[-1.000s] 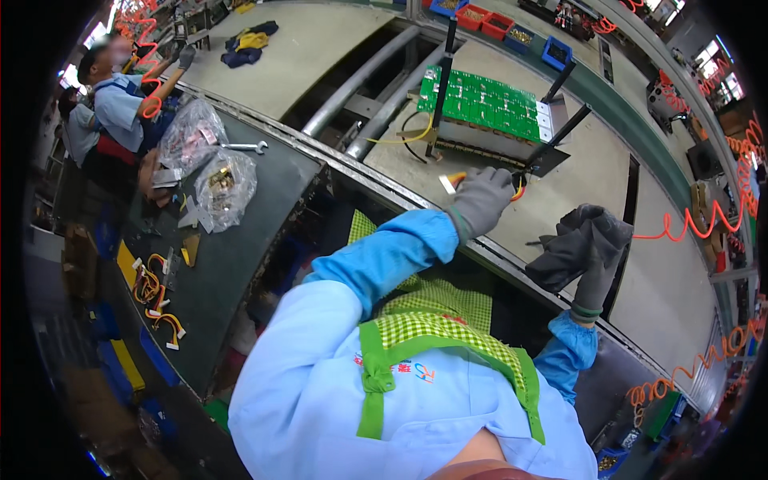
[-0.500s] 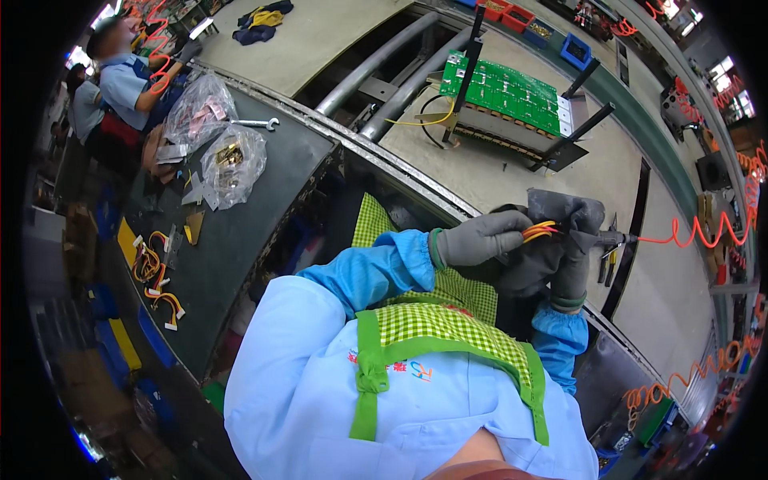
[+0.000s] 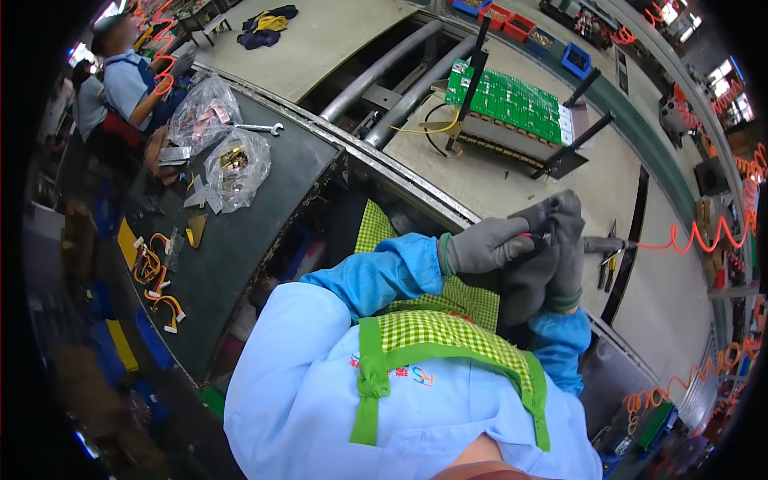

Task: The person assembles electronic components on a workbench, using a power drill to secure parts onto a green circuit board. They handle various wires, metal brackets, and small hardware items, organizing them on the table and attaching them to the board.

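Both my hands wear grey gloves and meet in front of my apron, above the table's near edge. My left hand [image 3: 490, 242] is closed, and a small reddish end of the wires [image 3: 526, 235] shows at its fingertips; the rest is hidden. My right hand [image 3: 565, 248] is raised against it with bent fingers pressed together; what they pinch is too dark and small to make out. Just right of that hand lies a grey air tool [image 3: 602, 244] on a coiled red hose [image 3: 704, 244]. Beyond my hands stands a green circuit board assembly [image 3: 512, 104] with black posts.
Pliers [image 3: 610, 268] lie near the air tool. On the dark side table [image 3: 264, 176] at left are a wrench [image 3: 260, 128], bags of small metal parts [image 3: 237, 170] and wire harnesses [image 3: 148, 264]. Metal tubes [image 3: 380, 72] cross a gap. A person [image 3: 128, 84] works at far left.
The red and yellow wires between my hands are now almost covered. My right hand has turned upward with its fingers gathered, and more of the air tool shows beside it.
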Tool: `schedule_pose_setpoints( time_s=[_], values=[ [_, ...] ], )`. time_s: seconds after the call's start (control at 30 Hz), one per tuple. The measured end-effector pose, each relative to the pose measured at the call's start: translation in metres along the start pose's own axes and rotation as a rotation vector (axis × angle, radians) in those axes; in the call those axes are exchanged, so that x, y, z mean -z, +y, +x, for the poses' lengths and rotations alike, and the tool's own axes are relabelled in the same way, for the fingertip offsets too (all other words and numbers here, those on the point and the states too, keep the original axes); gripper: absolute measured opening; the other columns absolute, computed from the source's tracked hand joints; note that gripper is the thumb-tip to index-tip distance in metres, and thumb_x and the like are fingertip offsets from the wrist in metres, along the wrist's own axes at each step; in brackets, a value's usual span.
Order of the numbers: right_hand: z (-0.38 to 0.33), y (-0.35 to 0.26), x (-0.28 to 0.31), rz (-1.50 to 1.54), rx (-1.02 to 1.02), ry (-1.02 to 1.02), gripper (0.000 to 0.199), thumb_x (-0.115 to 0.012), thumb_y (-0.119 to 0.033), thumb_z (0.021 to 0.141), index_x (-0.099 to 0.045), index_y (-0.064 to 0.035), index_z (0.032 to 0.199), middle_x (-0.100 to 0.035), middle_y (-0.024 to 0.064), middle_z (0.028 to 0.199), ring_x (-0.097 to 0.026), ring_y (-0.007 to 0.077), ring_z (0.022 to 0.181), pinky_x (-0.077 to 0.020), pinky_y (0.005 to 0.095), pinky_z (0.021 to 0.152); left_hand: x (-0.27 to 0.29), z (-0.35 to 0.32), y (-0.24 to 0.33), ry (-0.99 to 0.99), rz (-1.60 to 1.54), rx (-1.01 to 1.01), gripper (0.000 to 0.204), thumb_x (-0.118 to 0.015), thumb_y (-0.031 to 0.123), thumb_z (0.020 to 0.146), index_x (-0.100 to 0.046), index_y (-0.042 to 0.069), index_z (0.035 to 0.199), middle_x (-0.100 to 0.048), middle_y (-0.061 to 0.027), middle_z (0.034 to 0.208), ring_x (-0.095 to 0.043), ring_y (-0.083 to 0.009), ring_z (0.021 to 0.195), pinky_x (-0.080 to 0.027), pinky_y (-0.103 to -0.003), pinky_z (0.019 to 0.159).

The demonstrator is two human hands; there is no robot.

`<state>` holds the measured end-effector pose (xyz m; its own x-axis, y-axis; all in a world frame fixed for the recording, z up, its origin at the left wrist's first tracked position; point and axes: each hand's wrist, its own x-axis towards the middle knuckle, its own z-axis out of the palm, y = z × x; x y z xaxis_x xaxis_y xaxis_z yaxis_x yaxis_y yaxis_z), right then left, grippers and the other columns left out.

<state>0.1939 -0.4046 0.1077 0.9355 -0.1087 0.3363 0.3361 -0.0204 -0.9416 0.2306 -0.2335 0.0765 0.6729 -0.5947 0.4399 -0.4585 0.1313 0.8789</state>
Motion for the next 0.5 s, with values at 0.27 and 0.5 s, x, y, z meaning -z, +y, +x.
schedule_pose_setpoints(
  time_s=[0.27, 0.5],
  values=[
    [0.006, 0.050, 0.018, 0.439, -0.380, -0.060, 0.025, -0.047, -0.009, 0.096, -0.057, 0.0004, 0.116, -0.059, 0.0067, 0.117, -0.056, 0.0153, 0.103, -0.0433, 0.0276, 0.093, 0.008, -0.004, -0.003, 0.056, -0.629, 0.349, 0.046, -0.052, 0.047, 0.093, -0.056, 0.006, 0.114, -0.055, 0.0032, 0.093, -0.049, -0.0060, 0.071, -0.044, -0.022, 0.063],
    [0.017, -0.004, 0.006, -0.287, 0.099, 0.159, 0.025, -0.051, -0.023, 0.096, -0.059, -0.0040, 0.110, -0.059, 0.0075, 0.106, -0.056, 0.0147, 0.096, -0.0471, 0.0302, 0.083, 0.022, 0.001, -0.007, -0.003, -1.092, 0.418, 0.053, -0.049, 0.056, 0.091, -0.056, 0.010, 0.115, -0.048, 0.0065, 0.079, -0.034, -0.0042, 0.058, -0.033, -0.020, 0.054]
  ],
)
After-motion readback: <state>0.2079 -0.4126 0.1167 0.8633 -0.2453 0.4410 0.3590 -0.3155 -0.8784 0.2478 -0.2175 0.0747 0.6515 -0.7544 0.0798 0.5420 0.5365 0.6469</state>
